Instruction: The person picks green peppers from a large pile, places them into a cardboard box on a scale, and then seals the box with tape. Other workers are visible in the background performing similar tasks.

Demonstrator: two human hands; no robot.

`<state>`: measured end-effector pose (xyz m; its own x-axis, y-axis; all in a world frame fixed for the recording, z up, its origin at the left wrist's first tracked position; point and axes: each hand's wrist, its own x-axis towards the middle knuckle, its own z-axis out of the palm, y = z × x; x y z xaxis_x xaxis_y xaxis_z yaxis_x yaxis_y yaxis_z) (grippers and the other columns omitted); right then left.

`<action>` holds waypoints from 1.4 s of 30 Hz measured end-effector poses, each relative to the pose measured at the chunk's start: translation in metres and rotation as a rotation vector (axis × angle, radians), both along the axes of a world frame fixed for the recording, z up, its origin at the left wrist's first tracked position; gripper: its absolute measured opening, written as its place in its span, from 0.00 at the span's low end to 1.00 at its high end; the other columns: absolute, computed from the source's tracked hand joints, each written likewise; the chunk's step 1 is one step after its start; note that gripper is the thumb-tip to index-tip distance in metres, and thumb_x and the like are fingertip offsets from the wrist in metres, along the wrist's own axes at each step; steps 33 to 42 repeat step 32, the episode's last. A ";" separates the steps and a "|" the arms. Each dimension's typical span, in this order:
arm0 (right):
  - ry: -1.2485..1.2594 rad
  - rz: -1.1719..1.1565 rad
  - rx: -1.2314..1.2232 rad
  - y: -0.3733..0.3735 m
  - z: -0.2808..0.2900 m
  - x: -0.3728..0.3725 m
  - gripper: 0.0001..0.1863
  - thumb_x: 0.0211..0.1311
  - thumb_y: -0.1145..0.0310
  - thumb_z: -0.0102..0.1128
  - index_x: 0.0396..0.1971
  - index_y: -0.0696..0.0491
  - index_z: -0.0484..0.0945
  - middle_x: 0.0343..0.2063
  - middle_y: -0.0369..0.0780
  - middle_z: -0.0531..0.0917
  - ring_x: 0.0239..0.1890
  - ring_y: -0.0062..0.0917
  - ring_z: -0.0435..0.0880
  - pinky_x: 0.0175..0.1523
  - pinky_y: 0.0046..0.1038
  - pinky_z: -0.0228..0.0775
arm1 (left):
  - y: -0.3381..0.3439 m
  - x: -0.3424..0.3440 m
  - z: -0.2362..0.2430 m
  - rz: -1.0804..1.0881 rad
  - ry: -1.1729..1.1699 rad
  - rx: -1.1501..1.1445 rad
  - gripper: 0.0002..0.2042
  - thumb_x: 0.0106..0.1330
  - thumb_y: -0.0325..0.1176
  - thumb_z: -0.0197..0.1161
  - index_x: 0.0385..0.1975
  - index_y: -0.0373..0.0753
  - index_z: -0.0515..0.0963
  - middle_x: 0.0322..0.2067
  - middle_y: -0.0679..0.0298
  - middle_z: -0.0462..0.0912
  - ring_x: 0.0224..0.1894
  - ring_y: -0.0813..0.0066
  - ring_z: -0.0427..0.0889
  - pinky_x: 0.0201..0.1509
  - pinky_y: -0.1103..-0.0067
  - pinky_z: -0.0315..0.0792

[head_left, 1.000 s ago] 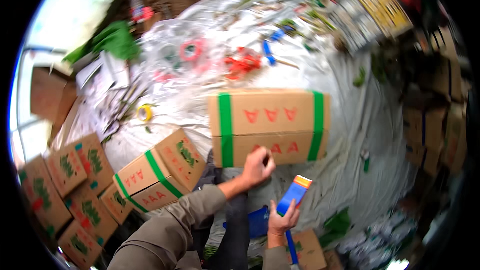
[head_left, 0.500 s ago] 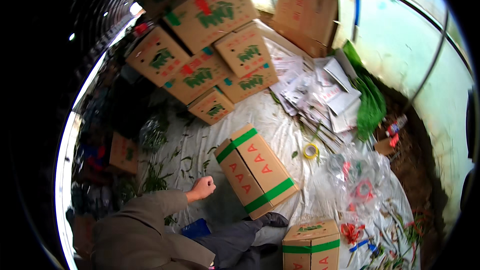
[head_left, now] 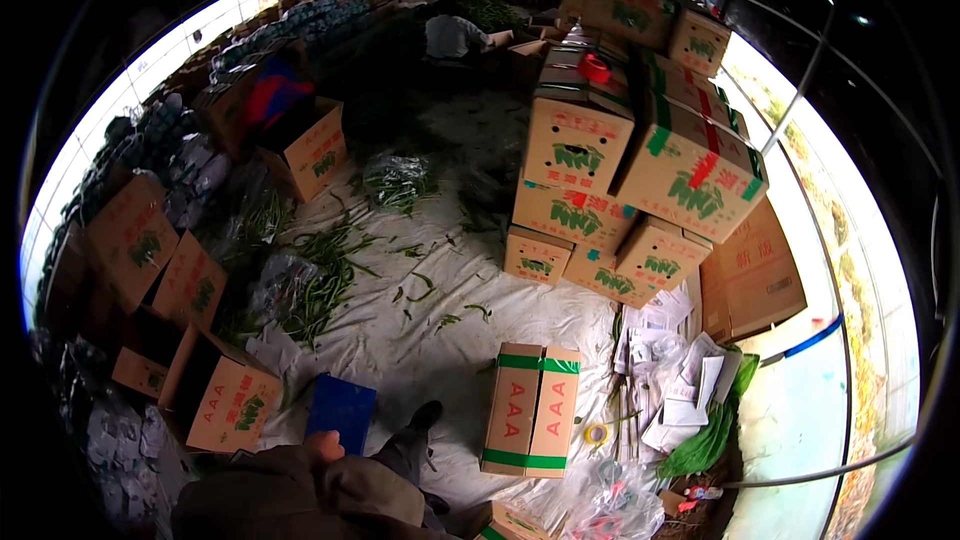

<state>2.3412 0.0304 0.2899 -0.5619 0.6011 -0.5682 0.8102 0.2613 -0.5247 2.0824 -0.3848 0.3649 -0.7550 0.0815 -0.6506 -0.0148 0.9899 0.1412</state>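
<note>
My left hand [head_left: 325, 445] comes out of a brown sleeve at the lower left, its fingers curled in, with nothing visible in them. It is beside the lower edge of a blue rectangular block [head_left: 340, 413]; whether they touch I cannot tell. My right hand does not show. To the right of my dark shoe [head_left: 427, 414] stands a closed cardboard carton [head_left: 530, 410] with green tape across both ends and red print. A second taped carton [head_left: 508, 523] is partly cut off at the bottom edge.
Stacked cartons [head_left: 580, 145] rise at the far right, a red tape roll [head_left: 593, 67] on top. Open cartons [head_left: 235, 405] stand left, near loose green peppers [head_left: 315, 290]. Papers [head_left: 670, 390], yellow tape [head_left: 597, 433] and plastic bags [head_left: 615, 500] lie right. Another person [head_left: 455, 38] sits far back.
My view has swung left and up, showing the left cartons and the far end. My left hand has drawn back from near the taped carton toward the blue block, still curled.
</note>
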 end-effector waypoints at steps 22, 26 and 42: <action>-0.134 0.387 -0.344 0.106 0.012 -0.372 0.30 0.54 0.44 0.68 0.51 0.50 0.85 0.41 0.45 0.89 0.42 0.31 0.90 0.47 0.32 0.81 | -0.013 -0.255 -0.093 0.931 0.176 0.937 0.10 0.62 0.34 0.60 0.21 0.36 0.77 0.25 0.55 0.83 0.25 0.51 0.76 0.31 0.58 0.68; -0.127 0.777 -0.009 0.106 -0.011 -0.438 0.28 0.53 0.44 0.68 0.44 0.52 0.88 0.41 0.48 0.88 0.44 0.39 0.89 0.52 0.35 0.79 | -0.049 -0.222 -0.086 0.361 0.349 0.117 0.09 0.58 0.35 0.64 0.34 0.40 0.87 0.27 0.54 0.87 0.24 0.59 0.84 0.29 0.60 0.75; -0.046 1.069 0.046 0.239 -0.043 -0.595 0.30 0.45 0.41 0.72 0.40 0.51 0.89 0.39 0.48 0.89 0.45 0.38 0.88 0.55 0.37 0.78 | 0.011 -0.244 -0.070 0.473 0.355 0.185 0.18 0.59 0.52 0.62 0.36 0.46 0.89 0.34 0.49 0.87 0.38 0.59 0.88 0.50 0.64 0.80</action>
